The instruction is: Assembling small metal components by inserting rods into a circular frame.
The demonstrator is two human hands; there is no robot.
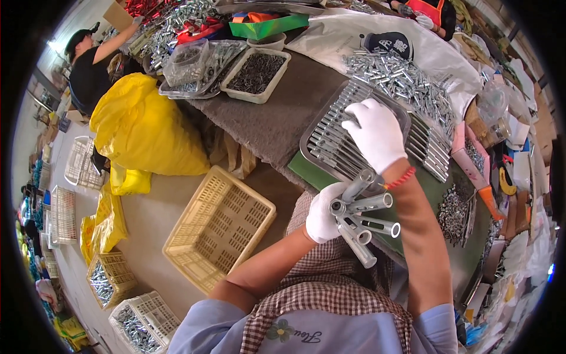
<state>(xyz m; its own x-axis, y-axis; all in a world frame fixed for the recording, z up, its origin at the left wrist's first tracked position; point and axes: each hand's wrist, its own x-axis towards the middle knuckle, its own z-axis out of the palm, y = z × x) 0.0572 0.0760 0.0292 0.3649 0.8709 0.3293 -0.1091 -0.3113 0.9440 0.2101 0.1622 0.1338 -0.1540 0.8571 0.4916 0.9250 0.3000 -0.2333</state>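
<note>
My left hand (324, 213), in a white glove, is closed around a bunch of shiny metal tubes (371, 203) whose hollow ends fan out to the right and downward. My right hand (377, 133), also gloved, lies over a metal tray (305, 144) at the bench edge. Its thumb and index finger are apart, with their tips close to the long metal rods (335, 138) lined up in that tray. Whether the fingertips touch a rod cannot be made out. The palm side of the right hand is hidden.
Loose metal sleeves (407, 79) are heaped behind the tray, with more rods (433, 150) to its right. A pale bin of dark screws (255, 74) stands further left. Below the bench sit a beige basket (218, 230) and a yellow sack (141, 127). Another person (88, 68) works far left.
</note>
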